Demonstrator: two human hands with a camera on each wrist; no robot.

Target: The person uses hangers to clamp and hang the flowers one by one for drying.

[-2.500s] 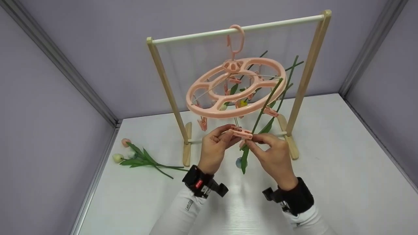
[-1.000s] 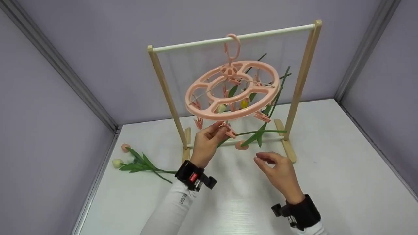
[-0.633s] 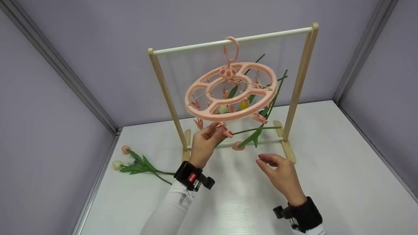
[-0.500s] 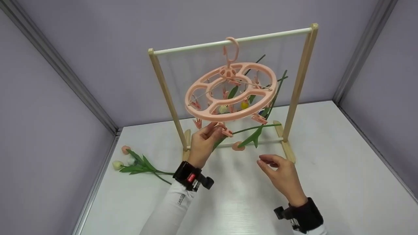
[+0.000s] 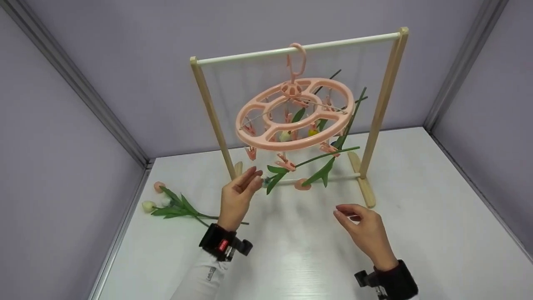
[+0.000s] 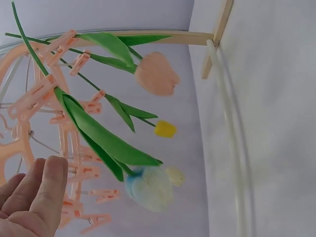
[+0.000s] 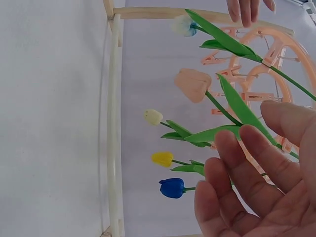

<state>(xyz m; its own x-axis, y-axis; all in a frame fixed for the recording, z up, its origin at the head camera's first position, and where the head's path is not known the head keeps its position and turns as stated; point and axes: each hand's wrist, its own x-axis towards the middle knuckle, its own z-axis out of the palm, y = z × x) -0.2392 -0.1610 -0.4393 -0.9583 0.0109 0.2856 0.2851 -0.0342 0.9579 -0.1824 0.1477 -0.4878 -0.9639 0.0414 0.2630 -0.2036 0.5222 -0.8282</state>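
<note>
Blue-white tulip [image 6: 149, 190] hangs partly hidden behind the left hand [image 5: 235, 200] in head view.

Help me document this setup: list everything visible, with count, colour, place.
table: one, white, beneath
rack: one, wood and white, on table
hanger: one, pink, on rack
clips: several, pink, under hanger
hanging tulips: five, pink, yellow, blue, cream, blue-white, at hanger
loose tulips: three, pink, cream, pale, table's left
walls: three, mauve, left, back, right
strips: several, grey, wall corners
sleeves: two, white, bottom edge
wristbands: two, black, above sleeves
left hand: one, bare, beside hanging tulips
right hand: one, bare, above table
</note>
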